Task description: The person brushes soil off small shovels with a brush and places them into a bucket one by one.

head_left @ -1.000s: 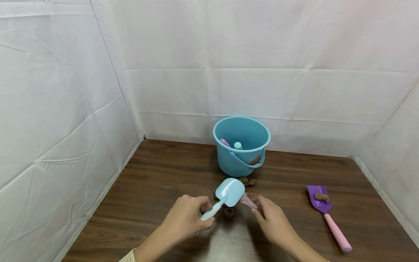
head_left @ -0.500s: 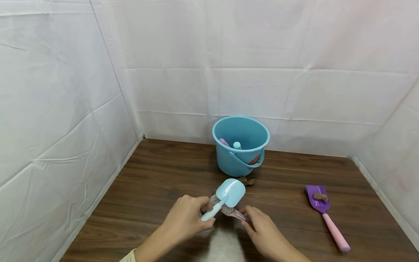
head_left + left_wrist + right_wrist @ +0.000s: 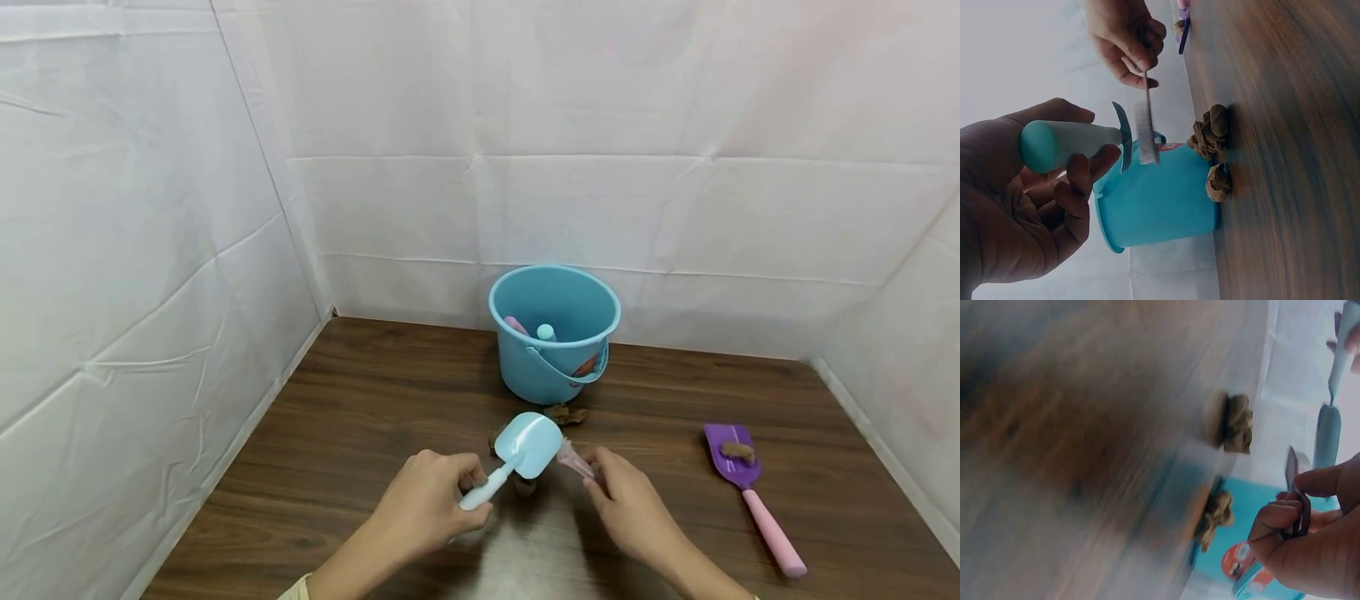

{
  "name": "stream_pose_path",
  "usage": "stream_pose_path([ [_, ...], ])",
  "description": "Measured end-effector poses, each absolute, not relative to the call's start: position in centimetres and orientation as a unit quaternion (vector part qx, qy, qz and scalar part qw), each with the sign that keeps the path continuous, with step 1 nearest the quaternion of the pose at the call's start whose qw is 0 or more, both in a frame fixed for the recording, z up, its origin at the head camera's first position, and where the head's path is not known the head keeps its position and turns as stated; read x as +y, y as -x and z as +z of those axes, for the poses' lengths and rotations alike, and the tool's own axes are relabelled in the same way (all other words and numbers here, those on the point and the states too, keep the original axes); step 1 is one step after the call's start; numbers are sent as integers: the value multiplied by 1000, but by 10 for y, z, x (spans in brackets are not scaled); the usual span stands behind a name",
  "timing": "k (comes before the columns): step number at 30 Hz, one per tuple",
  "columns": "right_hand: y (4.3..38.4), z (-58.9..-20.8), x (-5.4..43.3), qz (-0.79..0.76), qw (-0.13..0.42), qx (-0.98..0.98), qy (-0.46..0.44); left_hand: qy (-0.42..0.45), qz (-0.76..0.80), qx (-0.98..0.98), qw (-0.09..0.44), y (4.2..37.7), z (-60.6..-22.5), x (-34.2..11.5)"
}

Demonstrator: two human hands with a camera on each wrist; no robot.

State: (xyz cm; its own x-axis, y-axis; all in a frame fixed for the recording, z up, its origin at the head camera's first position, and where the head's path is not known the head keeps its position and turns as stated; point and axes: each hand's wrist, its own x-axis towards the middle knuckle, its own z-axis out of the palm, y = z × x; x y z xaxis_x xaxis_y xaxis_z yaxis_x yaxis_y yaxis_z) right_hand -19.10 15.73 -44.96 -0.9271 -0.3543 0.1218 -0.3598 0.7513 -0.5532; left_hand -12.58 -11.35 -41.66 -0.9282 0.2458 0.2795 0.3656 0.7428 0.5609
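Observation:
My left hand [image 3: 438, 496] grips the white-and-mint handle of a small light blue shovel [image 3: 529, 443], its blade raised above the table. In my right hand [image 3: 628, 502], a pinkish brush [image 3: 573, 458] is held by its handle. Blurred bristles [image 3: 1145, 131] face the shovel's blade closely in the left wrist view; the head view hides the brush's far end behind the blade. Brown clumps [image 3: 1215, 128] lie on the table below the two tools, partly covered by the shovel in the head view. Another clump [image 3: 566, 414] sits right by the bucket's base.
A light blue bucket [image 3: 517, 367] with its handle hanging forward stands behind the hands, with pink and mint handle ends inside it. On the right lies a purple shovel [image 3: 726, 442] with a pink handle and a brown clump on its blade. White sheeting [image 3: 585, 208] encloses the wooden table.
Half a second ago the brush reached leftward under the shovel's blade; now my right hand has drawn it back to the right, near where it was a second ago. My left hand stays nearly still.

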Motion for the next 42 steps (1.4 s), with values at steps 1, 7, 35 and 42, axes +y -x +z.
stream_pose_path([
  [1,188,-451,155,292,-2,-936,-196,164,-317,-929,95,126,-416,-113],
  [7,170,-457,144,282,-36,-920,-270,160,-314,-932,86,128,-415,-112],
  [35,203,-446,172,298,-21,-940,-165,159,-315,-932,85,127,-412,-121],
  [42,199,-446,179,296,-19,-940,-167,156,-313,-932,94,135,-401,-123],
])
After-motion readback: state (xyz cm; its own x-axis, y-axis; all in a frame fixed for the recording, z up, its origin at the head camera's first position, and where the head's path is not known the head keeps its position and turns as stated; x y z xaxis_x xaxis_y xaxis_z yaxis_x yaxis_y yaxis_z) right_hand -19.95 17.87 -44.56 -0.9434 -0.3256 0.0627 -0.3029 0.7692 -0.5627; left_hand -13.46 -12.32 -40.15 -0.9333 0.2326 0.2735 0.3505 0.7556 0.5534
